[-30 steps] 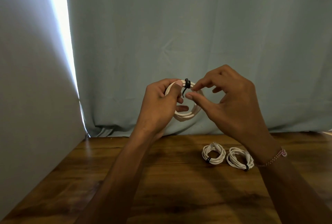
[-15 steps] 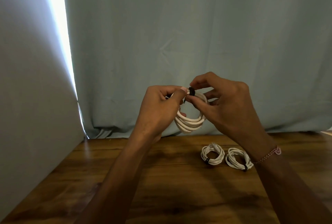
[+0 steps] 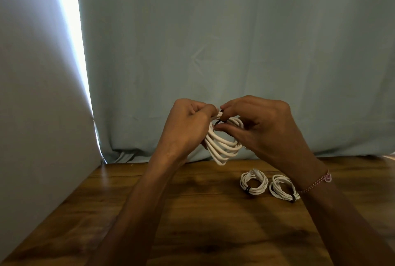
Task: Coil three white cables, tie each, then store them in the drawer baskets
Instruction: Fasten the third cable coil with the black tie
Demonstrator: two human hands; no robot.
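A coiled white cable [image 3: 223,148] hangs in the air above the wooden table [image 3: 192,212], its loops fanned out below my hands. My left hand [image 3: 188,124] grips the coil's top from the left. My right hand [image 3: 256,124] pinches a black tie [image 3: 218,122] wrapped round the top of the coil. Two more white coils lie on the table at the right, each bound with a black tie: one coil [image 3: 254,183] and another coil [image 3: 282,187] partly behind my right wrist.
A pale green curtain [image 3: 235,52] hangs behind the table. A white wall [image 3: 32,94] stands at the left, with bright light in the gap beside the curtain. No drawer or basket is in view.
Both hands have lowered the coil a little. The coil has tilted so its loops fan out, and my right hand has closed in on the black tie.
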